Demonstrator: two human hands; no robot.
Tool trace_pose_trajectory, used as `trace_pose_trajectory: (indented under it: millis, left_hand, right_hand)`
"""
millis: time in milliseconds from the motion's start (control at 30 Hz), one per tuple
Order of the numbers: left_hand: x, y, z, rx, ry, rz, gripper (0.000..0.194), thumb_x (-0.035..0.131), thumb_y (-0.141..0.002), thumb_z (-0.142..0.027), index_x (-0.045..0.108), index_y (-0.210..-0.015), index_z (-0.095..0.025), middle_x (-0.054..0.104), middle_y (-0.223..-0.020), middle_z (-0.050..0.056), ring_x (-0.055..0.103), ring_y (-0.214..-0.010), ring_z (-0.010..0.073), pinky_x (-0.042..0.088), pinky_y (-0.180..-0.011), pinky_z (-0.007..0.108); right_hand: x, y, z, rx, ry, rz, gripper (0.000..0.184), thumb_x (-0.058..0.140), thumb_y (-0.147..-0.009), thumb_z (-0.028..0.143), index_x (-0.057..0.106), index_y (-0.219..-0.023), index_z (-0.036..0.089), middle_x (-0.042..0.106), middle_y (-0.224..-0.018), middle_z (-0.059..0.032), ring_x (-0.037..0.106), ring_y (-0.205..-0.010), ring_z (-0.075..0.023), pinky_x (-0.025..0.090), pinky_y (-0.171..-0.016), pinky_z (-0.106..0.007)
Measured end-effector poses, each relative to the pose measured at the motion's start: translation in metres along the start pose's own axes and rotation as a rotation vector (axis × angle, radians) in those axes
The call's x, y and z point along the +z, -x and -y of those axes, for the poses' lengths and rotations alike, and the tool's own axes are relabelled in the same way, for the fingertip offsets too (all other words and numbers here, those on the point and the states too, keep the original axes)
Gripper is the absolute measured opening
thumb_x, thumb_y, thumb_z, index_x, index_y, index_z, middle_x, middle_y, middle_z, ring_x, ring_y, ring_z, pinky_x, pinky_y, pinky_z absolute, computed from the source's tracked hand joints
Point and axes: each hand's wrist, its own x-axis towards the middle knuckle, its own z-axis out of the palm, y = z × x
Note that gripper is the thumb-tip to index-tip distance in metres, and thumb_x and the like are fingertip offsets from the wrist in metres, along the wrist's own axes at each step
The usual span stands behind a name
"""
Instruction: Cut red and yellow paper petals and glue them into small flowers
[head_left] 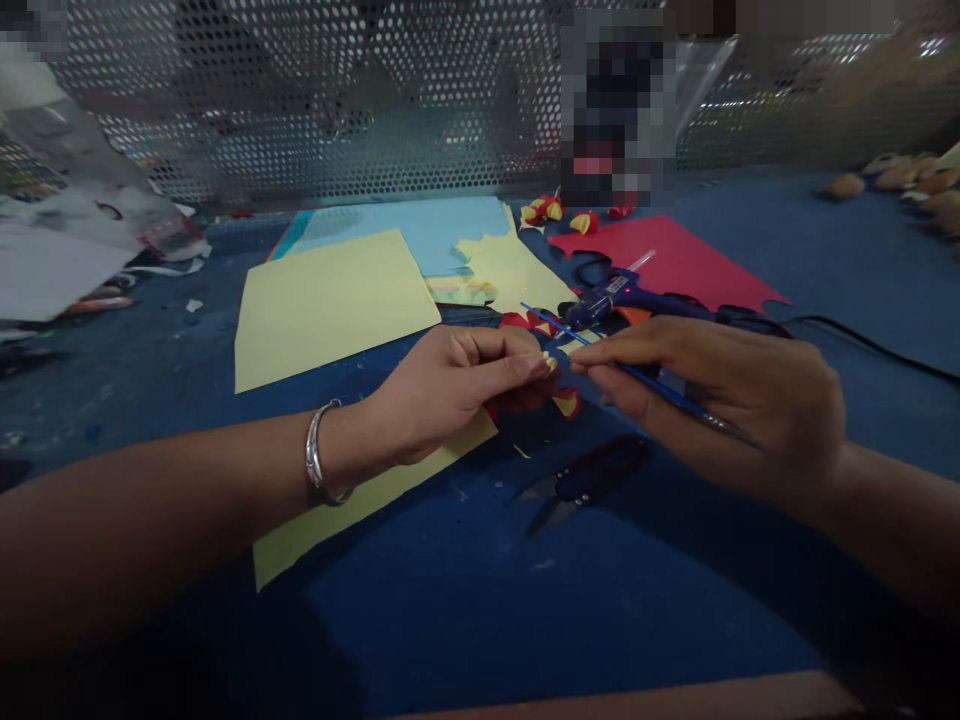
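My left hand (457, 385), with a silver bangle (315, 455) at the wrist, pinches a small pale-yellow piece (550, 362) between thumb and fingers. Close on its right, my right hand (727, 400) grips a thin blue stick (667, 392), whose far end points up and left past the yellow piece. Whether the stick carries a brush tip or a point, I cannot tell. Red and yellow cut pieces (568, 402) lie just beyond and below the fingertips. A pair of thread snips (574, 482) rests on the blue table below the hands, blades apart.
A blue glue gun (611, 295) lies behind my right hand, its cable (862, 330) running right. Yellow sheets (337, 305), a light-blue sheet (420, 222) and a red sheet (667, 260) spread across the table. A perforated metal panel (360, 100) stands behind; a clear bottle (112, 170) is at left.
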Motion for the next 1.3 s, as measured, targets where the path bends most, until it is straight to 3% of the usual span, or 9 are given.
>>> trace_pose_trajectory:
  millis: [267,467,633,833,1000,1100,1200,1300]
  left_hand:
    - [0.002,0.003,0.001,0.171,-0.420,-0.140,0.028,0.075,-0.094,-0.042,0.077,-0.084,-0.016,0.074,-0.077,0.004,0.064,-0.070,0.0133,0.050,-0.065,0.025]
    - [0.003,0.005,0.003,0.248,-0.630,-0.114,0.034,0.063,-0.101,-0.044,0.071,-0.081,-0.019,0.072,-0.075,0.003,0.061,-0.066,0.0129,0.046,-0.062,0.025]
    - [0.003,0.006,0.005,0.295,-0.708,-0.104,0.035,0.064,-0.101,-0.047,0.073,-0.081,-0.020,0.066,-0.070,0.000,0.055,-0.064,0.0127,0.039,-0.059,0.026]
    - [-0.002,0.003,0.002,0.445,-1.025,-0.098,0.031,0.064,-0.098,-0.031,0.068,-0.069,-0.020,0.058,-0.065,0.000,0.051,-0.065,0.0141,0.038,-0.064,0.029]
    - [-0.008,0.000,0.002,0.605,-1.158,-0.069,0.014,0.062,-0.094,-0.021,0.076,-0.094,-0.021,0.073,-0.092,0.006,0.064,-0.091,0.0221,0.047,-0.086,0.037]
    - [-0.005,0.000,0.005,0.689,-1.216,0.081,0.017,0.060,-0.096,-0.020,0.077,-0.100,-0.020,0.076,-0.117,0.010,0.065,-0.112,0.0265,0.045,-0.102,0.044]
    - [0.000,0.001,0.006,0.633,-1.239,0.187,0.025,0.057,-0.100,-0.022,0.077,-0.115,-0.018,0.074,-0.134,0.013,0.062,-0.123,0.0302,0.042,-0.108,0.049]
    - [0.002,0.001,0.005,0.571,-1.206,0.195,0.028,0.053,-0.102,-0.020,0.076,-0.118,-0.018,0.079,-0.126,0.010,0.064,-0.117,0.0283,0.044,-0.107,0.047]
  right_hand:
    - [0.001,0.000,0.000,0.035,0.004,0.018,0.015,0.063,-0.104,0.022,0.073,-0.111,0.031,0.083,-0.095,0.0045,0.081,-0.086,-0.0187,0.066,-0.082,-0.031]
    - [0.004,0.000,-0.003,-0.009,-0.033,0.021,0.013,0.067,-0.102,0.024,0.072,-0.112,0.030,0.082,-0.092,0.0039,0.081,-0.087,-0.0193,0.065,-0.081,-0.032]
    - [0.006,-0.001,-0.004,-0.012,-0.047,0.060,0.010,0.066,-0.102,0.023,0.072,-0.109,0.027,0.082,-0.097,0.0020,0.079,-0.084,-0.0169,0.064,-0.082,-0.031]
    - [-0.003,-0.002,-0.020,-0.083,0.058,0.158,0.013,0.060,-0.103,0.023,0.072,-0.108,0.027,0.082,-0.095,0.0001,0.079,-0.084,-0.0197,0.061,-0.075,-0.032]
    - [-0.017,0.002,-0.042,-0.236,0.172,0.321,0.021,0.053,-0.105,0.024,0.072,-0.114,0.024,0.082,-0.102,-0.0052,0.079,-0.087,-0.0219,0.058,-0.070,-0.034]
    - [-0.022,0.005,-0.050,-0.228,0.191,0.404,0.024,0.052,-0.104,0.023,0.074,-0.113,0.025,0.082,-0.102,-0.0053,0.078,-0.087,-0.0218,0.057,-0.069,-0.033]
    - [-0.023,0.005,-0.053,-0.280,0.183,0.445,0.028,0.051,-0.101,0.017,0.076,-0.110,0.026,0.082,-0.099,-0.0043,0.078,-0.083,-0.0211,0.057,-0.065,-0.032]
    - [-0.022,0.004,-0.052,-0.354,0.204,0.427,0.035,0.047,-0.097,0.009,0.078,-0.103,0.025,0.082,-0.097,-0.0056,0.076,-0.080,-0.0218,0.058,-0.065,-0.034]
